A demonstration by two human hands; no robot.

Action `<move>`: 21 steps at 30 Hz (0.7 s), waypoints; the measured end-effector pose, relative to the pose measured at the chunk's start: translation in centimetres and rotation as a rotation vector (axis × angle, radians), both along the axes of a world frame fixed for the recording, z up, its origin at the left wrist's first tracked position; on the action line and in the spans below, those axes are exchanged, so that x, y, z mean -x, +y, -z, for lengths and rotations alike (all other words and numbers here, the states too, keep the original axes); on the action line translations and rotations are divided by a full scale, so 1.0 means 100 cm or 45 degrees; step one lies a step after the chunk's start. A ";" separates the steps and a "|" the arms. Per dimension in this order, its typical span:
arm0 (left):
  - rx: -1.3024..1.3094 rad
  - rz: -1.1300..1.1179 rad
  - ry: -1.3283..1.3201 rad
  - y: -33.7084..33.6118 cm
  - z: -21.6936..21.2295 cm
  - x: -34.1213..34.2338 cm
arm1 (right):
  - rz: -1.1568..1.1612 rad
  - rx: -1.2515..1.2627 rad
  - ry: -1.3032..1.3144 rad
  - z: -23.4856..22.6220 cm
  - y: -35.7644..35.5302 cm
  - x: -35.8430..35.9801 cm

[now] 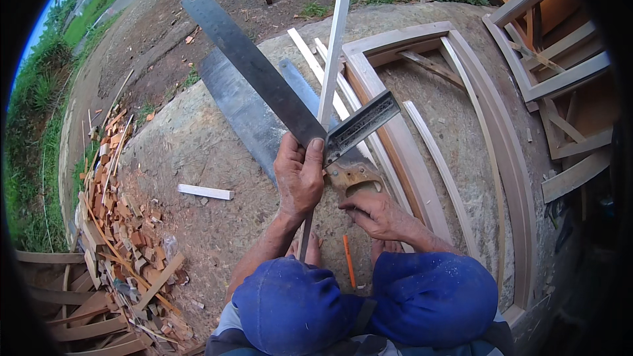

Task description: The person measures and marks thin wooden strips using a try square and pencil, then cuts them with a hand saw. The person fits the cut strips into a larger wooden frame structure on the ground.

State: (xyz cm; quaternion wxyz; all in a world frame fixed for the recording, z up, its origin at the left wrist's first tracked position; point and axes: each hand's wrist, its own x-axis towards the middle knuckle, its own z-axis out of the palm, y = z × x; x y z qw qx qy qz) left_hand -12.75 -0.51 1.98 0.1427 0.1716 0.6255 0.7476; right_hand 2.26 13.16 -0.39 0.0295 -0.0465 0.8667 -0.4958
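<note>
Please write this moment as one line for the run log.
left hand: presses steel square on white wood strip | right hand: on the strip near handsaw | pencil: on ground

We are losing the long white strip (335, 39) past the top edge, and our left hand (299, 175) is covering its middle. The hand saw (254, 115) is lying partly hidden under the steel square (264, 72). Our right hand (379, 216) is hiding its fingertips.

Left ground by the small offcut (205, 192) lies open; handsaw (264, 118) and curved frame (501, 151) block centre and right.
</note>
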 end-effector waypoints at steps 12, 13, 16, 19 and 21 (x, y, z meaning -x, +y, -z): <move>-0.067 -0.085 0.106 -0.007 0.011 0.016 | -0.602 -0.833 -0.332 0.106 -0.065 -0.087; -0.058 -0.086 0.092 -0.008 0.013 0.017 | -0.578 -0.851 -0.244 0.114 -0.065 -0.087; -0.095 -0.088 0.165 -0.005 0.018 0.020 | -0.537 -0.878 -0.011 0.129 -0.064 -0.087; -0.123 -0.055 0.200 -0.005 0.019 0.022 | -0.557 -0.810 0.097 0.126 -0.058 -0.078; -0.089 -0.060 0.184 -0.007 0.017 0.022 | -0.498 -0.675 0.228 0.111 -0.047 -0.067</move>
